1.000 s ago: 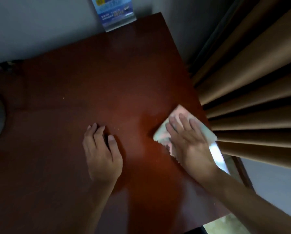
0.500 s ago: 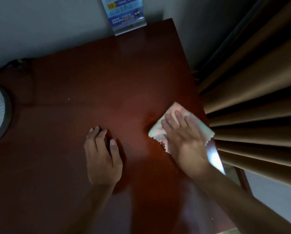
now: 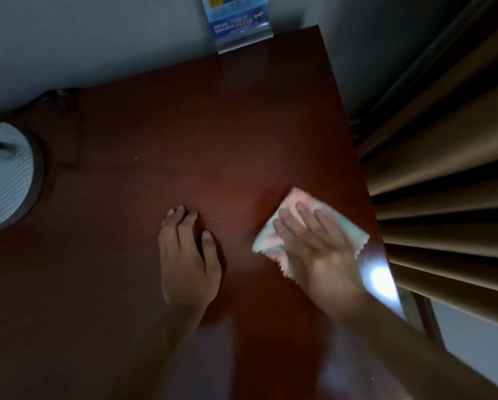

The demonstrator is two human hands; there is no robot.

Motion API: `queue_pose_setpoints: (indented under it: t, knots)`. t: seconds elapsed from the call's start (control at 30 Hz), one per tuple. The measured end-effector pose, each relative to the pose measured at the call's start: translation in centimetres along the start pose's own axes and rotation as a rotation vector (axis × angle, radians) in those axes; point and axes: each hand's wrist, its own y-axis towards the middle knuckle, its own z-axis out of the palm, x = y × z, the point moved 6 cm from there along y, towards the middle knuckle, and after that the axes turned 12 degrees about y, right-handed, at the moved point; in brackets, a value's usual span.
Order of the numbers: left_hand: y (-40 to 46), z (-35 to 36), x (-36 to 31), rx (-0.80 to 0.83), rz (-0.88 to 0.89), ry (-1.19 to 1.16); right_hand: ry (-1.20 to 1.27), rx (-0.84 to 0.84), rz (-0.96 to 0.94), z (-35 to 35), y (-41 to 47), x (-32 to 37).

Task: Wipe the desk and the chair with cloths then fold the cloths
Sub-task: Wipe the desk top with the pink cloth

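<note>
Middle of the cloth point(image 3: 273, 241) hidden under the flat right hand point(image 3: 317, 249), both smeared by motion blur. Print on the blue sign point(image 3: 236, 21) too blurred to read, its top cut by the upper edge. Round white object point(image 3: 2, 180) cropped at the left edge, kind unclear. Near part of the surface point(image 3: 155, 125) lost below the frame

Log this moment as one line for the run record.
phase: wiping desk | right hand: flat, pressing cloth, right edge | left hand: resting on desk | folding: not yet
</note>
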Motion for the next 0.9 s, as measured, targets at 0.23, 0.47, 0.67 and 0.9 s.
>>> queue_pose_setpoints:
  t: [0.23,0.47,0.67,0.9]
  knots:
    - [0.1,0.3,0.2,0.002,-0.019,-0.022,-0.074,-0.063,0.355,-3.4,15.0,-7.9]
    - [0.2,-0.3,0.5,-0.048,-0.051,-0.142,0.044,-0.141,0.163,2.6,2.9,6.4]
    - [0.4,-1.0,0.8,-0.021,-0.059,-0.232,-0.017,-0.133,0.244,3.1,-4.2,9.3]
    - [4.3,-2.3,6.8,0.101,0.156,-0.221,-0.095,-0.105,0.189,8.0,2.5,17.3]
